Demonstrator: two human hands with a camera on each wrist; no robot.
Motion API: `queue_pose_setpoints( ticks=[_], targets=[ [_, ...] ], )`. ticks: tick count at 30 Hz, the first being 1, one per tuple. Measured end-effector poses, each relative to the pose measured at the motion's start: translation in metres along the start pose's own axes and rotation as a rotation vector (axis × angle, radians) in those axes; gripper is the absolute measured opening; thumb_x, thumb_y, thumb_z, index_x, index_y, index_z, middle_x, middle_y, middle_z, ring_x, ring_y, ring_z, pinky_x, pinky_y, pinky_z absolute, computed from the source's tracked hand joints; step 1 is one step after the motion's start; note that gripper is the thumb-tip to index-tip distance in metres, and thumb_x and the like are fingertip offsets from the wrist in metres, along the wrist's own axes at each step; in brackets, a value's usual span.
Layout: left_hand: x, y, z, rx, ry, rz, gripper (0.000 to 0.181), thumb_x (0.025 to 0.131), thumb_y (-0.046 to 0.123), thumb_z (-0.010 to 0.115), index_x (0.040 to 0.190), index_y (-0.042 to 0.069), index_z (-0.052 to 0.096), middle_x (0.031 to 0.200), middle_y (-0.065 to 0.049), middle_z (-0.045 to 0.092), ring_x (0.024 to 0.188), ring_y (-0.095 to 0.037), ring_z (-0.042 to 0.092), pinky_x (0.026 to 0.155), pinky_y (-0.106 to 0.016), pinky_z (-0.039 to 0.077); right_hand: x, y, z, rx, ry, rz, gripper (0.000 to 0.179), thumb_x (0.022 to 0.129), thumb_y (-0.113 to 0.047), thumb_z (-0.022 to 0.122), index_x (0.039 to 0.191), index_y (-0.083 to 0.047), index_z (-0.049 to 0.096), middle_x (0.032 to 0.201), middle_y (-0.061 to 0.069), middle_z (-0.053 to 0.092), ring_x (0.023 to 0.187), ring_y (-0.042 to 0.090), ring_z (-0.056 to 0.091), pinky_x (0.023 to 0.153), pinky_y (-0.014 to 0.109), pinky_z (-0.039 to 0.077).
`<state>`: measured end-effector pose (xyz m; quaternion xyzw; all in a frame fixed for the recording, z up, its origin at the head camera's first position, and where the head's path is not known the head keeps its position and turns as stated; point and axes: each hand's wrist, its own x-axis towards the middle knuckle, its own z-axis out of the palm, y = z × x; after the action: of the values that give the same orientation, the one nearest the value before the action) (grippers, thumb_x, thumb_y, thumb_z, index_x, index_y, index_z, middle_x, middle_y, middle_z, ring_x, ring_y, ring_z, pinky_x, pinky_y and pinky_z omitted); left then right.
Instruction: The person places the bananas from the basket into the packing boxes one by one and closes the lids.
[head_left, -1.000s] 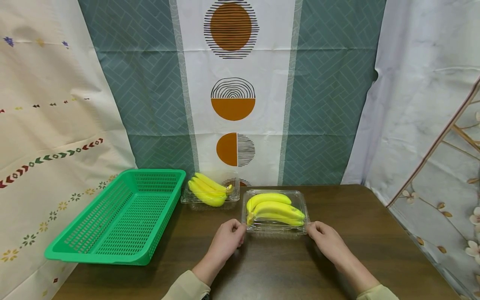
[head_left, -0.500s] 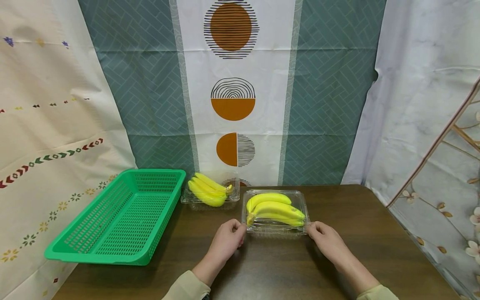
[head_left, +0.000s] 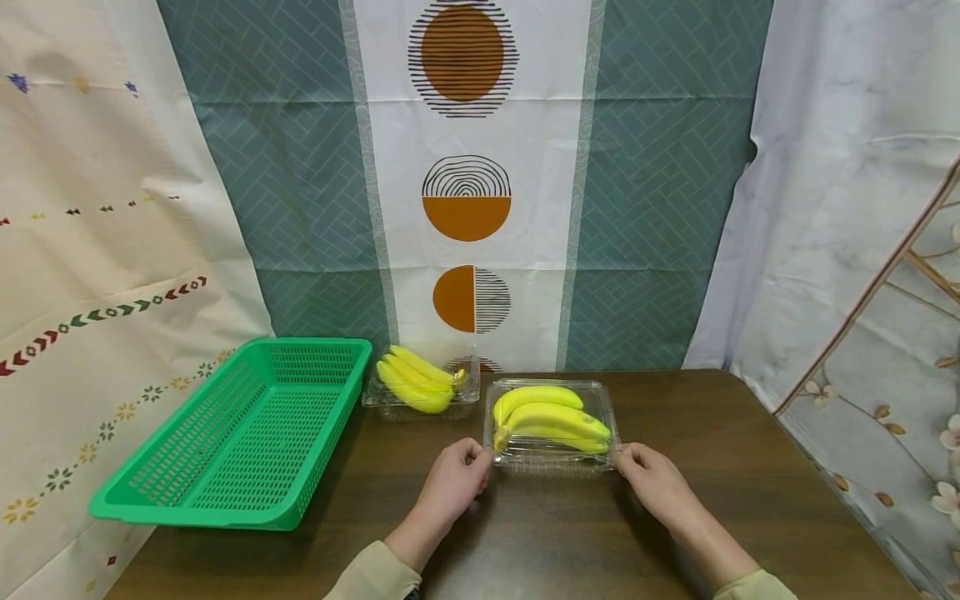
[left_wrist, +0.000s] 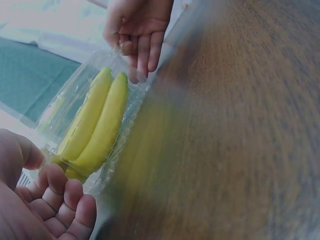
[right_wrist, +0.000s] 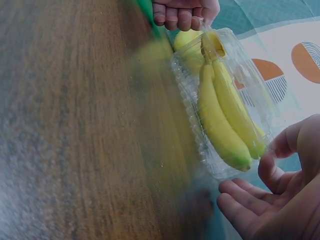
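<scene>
A clear plastic clamshell container (head_left: 551, 457) stands on the table in front of me, holding a bunch of yellow bananas (head_left: 558, 421). With thumb and forefinger my left hand (head_left: 456, 475) pinches its near left corner. The near right corner is pinched likewise by my right hand (head_left: 656, 483). In the right wrist view, the other fingers (right_wrist: 245, 200) of the right hand are off the rim, loosely bent. The left wrist view shows the lid over the bananas (left_wrist: 97, 130); whether its edge is fully latched I cannot tell.
Behind and to the left sits a second clear container (head_left: 471, 385) with bananas (head_left: 412, 383). A green perforated plastic basket (head_left: 281, 521) stands at the table's left side. Patterned cloths (head_left: 660, 208) hang behind the brown wooden table (head_left: 555, 542).
</scene>
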<state>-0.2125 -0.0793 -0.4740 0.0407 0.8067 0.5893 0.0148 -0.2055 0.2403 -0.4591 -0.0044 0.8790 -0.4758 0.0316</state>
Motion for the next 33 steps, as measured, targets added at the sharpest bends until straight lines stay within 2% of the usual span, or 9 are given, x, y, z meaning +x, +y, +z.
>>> queue_pose_setpoints(
  ticks=[11, 20, 23, 24, 26, 27, 30, 31, 33],
  targets=[
    [-0.0007, 0.0007, 0.0001, 0.0, -0.004, -0.009, 0.022, 0.104, 0.015, 0.062, 0.084, 0.009, 0.06, 0.069, -0.001, 0.059, 0.062, -0.017, 0.053, 0.062, -0.033, 0.047, -0.0011, 0.0001, 0.0002, 0.015, -0.004, 0.003, 0.034, 0.115, -0.028, 0.055, 0.088, -0.009, 0.051, 0.158, 0.022, 0.058, 0.152, 0.043, 0.049, 0.087, 0.044, 0.04],
    [-0.0013, 0.0013, 0.0, 0.002, 0.005, -0.008, 0.02, 0.103, 0.015, 0.062, 0.084, 0.009, 0.06, 0.068, -0.002, 0.06, 0.061, -0.017, 0.054, 0.059, -0.033, 0.046, -0.0009, -0.0012, 0.0004, 0.001, 0.003, -0.004, 0.035, 0.115, -0.031, 0.055, 0.089, -0.009, 0.054, 0.156, 0.022, 0.06, 0.149, 0.044, 0.052, 0.088, 0.043, 0.042],
    [-0.0021, 0.0004, -0.0004, -0.02, 0.001, 0.021, 0.021, 0.102, 0.016, 0.062, 0.083, 0.01, 0.059, 0.067, -0.001, 0.058, 0.061, -0.017, 0.053, 0.057, -0.031, 0.044, -0.0013, -0.0014, 0.0001, 0.02, -0.003, 0.02, 0.033, 0.114, -0.028, 0.055, 0.088, -0.008, 0.051, 0.123, 0.021, 0.07, 0.115, 0.039, 0.066, 0.08, 0.041, 0.041],
    [0.0004, -0.0054, 0.0001, -0.026, 0.0, 0.057, 0.021, 0.103, 0.018, 0.061, 0.083, 0.012, 0.058, 0.067, 0.0, 0.058, 0.06, -0.017, 0.053, 0.055, -0.031, 0.043, -0.0016, -0.0016, -0.0002, 0.025, -0.005, 0.026, 0.032, 0.114, -0.027, 0.055, 0.088, -0.008, 0.05, 0.109, 0.017, 0.067, 0.1, 0.034, 0.064, 0.077, 0.04, 0.04],
    [-0.0003, -0.005, -0.0001, -0.037, 0.002, 0.071, 0.022, 0.103, 0.018, 0.061, 0.082, 0.013, 0.058, 0.066, 0.0, 0.057, 0.059, -0.016, 0.053, 0.054, -0.03, 0.042, -0.0018, -0.0018, -0.0007, 0.034, -0.005, 0.032, 0.031, 0.112, -0.025, 0.055, 0.087, -0.009, 0.048, 0.089, 0.011, 0.053, 0.081, 0.026, 0.05, 0.071, 0.038, 0.036],
    [-0.0003, -0.0048, -0.0002, -0.042, 0.003, 0.075, 0.022, 0.103, 0.018, 0.061, 0.082, 0.013, 0.057, 0.066, 0.0, 0.057, 0.059, -0.016, 0.053, 0.053, -0.03, 0.042, -0.0018, -0.0018, -0.0009, 0.038, -0.005, 0.036, 0.03, 0.112, -0.025, 0.056, 0.087, -0.009, 0.047, 0.084, 0.009, 0.045, 0.075, 0.024, 0.042, 0.069, 0.038, 0.035],
    [0.001, -0.004, 0.0001, -0.034, 0.008, 0.045, 0.022, 0.104, 0.019, 0.061, 0.082, 0.012, 0.058, 0.066, 0.001, 0.057, 0.061, -0.015, 0.053, 0.055, -0.029, 0.042, -0.0018, -0.0014, -0.0012, 0.025, 0.002, 0.026, 0.031, 0.112, -0.027, 0.056, 0.087, -0.01, 0.049, 0.082, 0.003, 0.044, 0.075, 0.021, 0.042, 0.068, 0.037, 0.034],
    [-0.0015, 0.0023, -0.0004, -0.032, 0.008, 0.008, 0.022, 0.103, 0.018, 0.063, 0.083, 0.01, 0.058, 0.067, 0.0, 0.057, 0.061, -0.015, 0.053, 0.057, -0.029, 0.043, -0.0016, -0.0011, -0.0012, 0.022, 0.007, 0.024, 0.031, 0.112, -0.028, 0.057, 0.088, -0.01, 0.05, 0.082, 0.003, 0.044, 0.076, 0.021, 0.043, 0.069, 0.036, 0.035],
    [-0.0011, 0.0029, -0.0003, -0.024, 0.006, -0.008, 0.023, 0.104, 0.018, 0.064, 0.083, 0.009, 0.059, 0.067, 0.0, 0.057, 0.062, -0.015, 0.053, 0.057, -0.03, 0.043, -0.0014, -0.0005, -0.0013, 0.015, 0.009, 0.025, 0.033, 0.112, -0.031, 0.057, 0.088, -0.01, 0.051, 0.083, 0.003, 0.045, 0.077, 0.021, 0.044, 0.069, 0.037, 0.035]
  ],
)
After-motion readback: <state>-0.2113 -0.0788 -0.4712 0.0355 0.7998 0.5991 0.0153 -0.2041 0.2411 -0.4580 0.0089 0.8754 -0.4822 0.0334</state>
